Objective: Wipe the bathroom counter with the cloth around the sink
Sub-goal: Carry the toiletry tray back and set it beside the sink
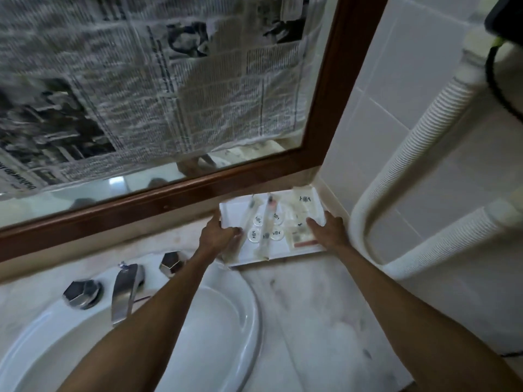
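Observation:
A white tray (235, 210) of small toiletries stands at the back right corner of the pale marble counter (317, 306). My left hand (218, 236) grips the tray's left edge and my right hand (328, 229) grips its right edge. On the tray lie several round lidded items, wrapped tubes and packets. The white sink (243, 321) lies to the left under my left forearm. No cloth is in view.
A chrome faucet (124, 290) with two faceted knobs (82, 292) stands behind the sink. A wood-framed mirror (325, 114) covered with newspaper rises behind the counter. White corrugated hoses (424, 154) run along the tiled wall on the right.

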Demonstrator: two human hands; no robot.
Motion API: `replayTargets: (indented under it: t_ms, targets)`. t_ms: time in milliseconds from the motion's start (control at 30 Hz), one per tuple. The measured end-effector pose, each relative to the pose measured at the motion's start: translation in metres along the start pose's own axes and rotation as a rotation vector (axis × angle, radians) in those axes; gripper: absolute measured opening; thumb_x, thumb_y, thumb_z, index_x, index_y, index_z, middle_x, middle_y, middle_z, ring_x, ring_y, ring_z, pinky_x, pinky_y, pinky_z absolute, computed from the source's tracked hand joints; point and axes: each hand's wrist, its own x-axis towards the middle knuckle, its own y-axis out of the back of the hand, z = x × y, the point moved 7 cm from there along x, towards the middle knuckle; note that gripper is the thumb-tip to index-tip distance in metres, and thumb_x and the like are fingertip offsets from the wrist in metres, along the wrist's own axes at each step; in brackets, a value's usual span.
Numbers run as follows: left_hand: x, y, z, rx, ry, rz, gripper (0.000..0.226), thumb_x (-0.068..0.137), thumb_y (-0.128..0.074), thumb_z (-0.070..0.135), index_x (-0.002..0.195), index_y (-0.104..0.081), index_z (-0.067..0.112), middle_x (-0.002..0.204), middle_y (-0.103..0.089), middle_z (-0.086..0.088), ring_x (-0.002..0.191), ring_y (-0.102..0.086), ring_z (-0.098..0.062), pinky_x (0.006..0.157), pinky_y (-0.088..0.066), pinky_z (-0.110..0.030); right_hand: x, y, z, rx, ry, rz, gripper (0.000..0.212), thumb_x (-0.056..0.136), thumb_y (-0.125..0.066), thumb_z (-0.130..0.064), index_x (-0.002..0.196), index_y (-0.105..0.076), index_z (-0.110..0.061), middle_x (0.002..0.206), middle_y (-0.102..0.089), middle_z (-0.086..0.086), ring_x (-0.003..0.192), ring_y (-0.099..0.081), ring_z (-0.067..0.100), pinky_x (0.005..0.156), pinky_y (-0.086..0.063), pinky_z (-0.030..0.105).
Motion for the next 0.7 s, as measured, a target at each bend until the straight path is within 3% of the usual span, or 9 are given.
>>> replayTargets:
  t_ms: [267, 367, 500, 633, 700]
  targets:
    - [0.033, -0.036, -0.002, -0.007, 0.05, -0.053, 0.104, 0.057, -0.079, 0.043, 0.152, -0.038, 0.027, 0.125, -0.067, -0.003, 0.109, -0.066, -0.026, 0.097, -0.054, -0.039, 0.041, -0.003, 0.005, -0.019, 0.006, 0.023, 0.066, 0.09, -0.064, -0.042, 0.138, -0.047, 0.0, 0.134, -0.048, 0.029, 0.127, -0.048, 0.042, 0.11, -0.039, 0.042]
    - [0.038, -0.045, -0.002, -0.015, 0.031, -0.053, 0.095, 0.065, -0.087, 0.034, 0.147, -0.041, 0.026, 0.128, -0.065, -0.001, 0.107, -0.064, -0.023, 0.089, -0.053, -0.032, 0.05, -0.006, 0.007, 0.031, 0.027, 0.007, 0.06, 0.087, -0.069, -0.036, 0.129, -0.054, 0.003, 0.128, -0.056, 0.028, 0.122, -0.053, 0.04, 0.107, -0.041, 0.044]
    - [0.034, -0.054, -0.002, 0.011, 0.004, -0.026, 0.1, 0.067, -0.09, 0.028, 0.149, -0.035, 0.023, 0.128, -0.059, 0.002, 0.112, -0.058, -0.023, 0.095, -0.049, -0.035, 0.057, -0.009, 0.011, 0.051, 0.05, -0.038, 0.062, 0.085, -0.071, -0.037, 0.128, -0.055, 0.004, 0.128, -0.059, 0.026, 0.122, -0.055, 0.038, 0.107, -0.042, 0.044]
    - [0.029, -0.057, -0.002, 0.056, 0.01, 0.009, 0.088, 0.069, -0.091, 0.03, 0.138, -0.042, 0.006, 0.128, -0.056, -0.01, 0.112, -0.059, -0.028, 0.093, -0.051, -0.037, 0.054, -0.009, 0.014, 0.086, 0.102, -0.053, 0.072, 0.082, -0.076, -0.039, 0.133, -0.049, 0.003, 0.132, -0.053, 0.025, 0.125, -0.052, 0.037, 0.108, -0.041, 0.044]
    - [0.025, -0.056, -0.005, 0.123, 0.016, 0.02, 0.085, 0.075, -0.087, 0.034, 0.138, -0.042, -0.001, 0.134, -0.05, -0.018, 0.117, -0.057, -0.034, 0.099, -0.05, -0.041, 0.051, -0.008, 0.01, 0.105, 0.173, -0.088, 0.081, 0.078, -0.081, -0.039, 0.138, -0.045, 0.002, 0.137, -0.053, 0.023, 0.13, -0.05, 0.036, 0.109, -0.041, 0.046]
